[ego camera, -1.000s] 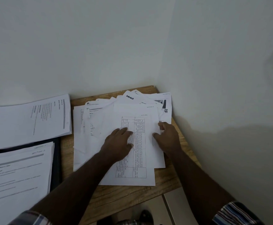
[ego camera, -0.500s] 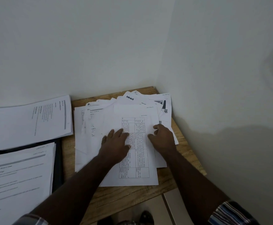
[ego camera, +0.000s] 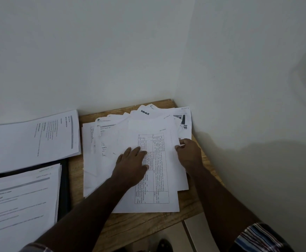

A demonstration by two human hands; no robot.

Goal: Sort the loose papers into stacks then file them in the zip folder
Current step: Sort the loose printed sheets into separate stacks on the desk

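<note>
Papers [ego camera: 112, 157] lie fanned on the table [ego camera: 139, 226] at the wall corner. Your left hand [ego camera: 132, 166] presses flat, fingers straight, on the top sheet [ego camera: 159, 179]. At 3 o'clock of it, your right hand [ego camera: 189, 155] pinches that sheet's edge. At 9 o'clock, two stacks [ego camera: 32, 139] rest on the dark folder [ego camera: 64, 193].

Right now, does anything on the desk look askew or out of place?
Yes. The loose pile is fanned out unevenly, sheets at different angles, and its right sheets overhang the table edge by the wall. The left hand presses flat on the table-printed sheet; the right hand pinches its edge.
</note>
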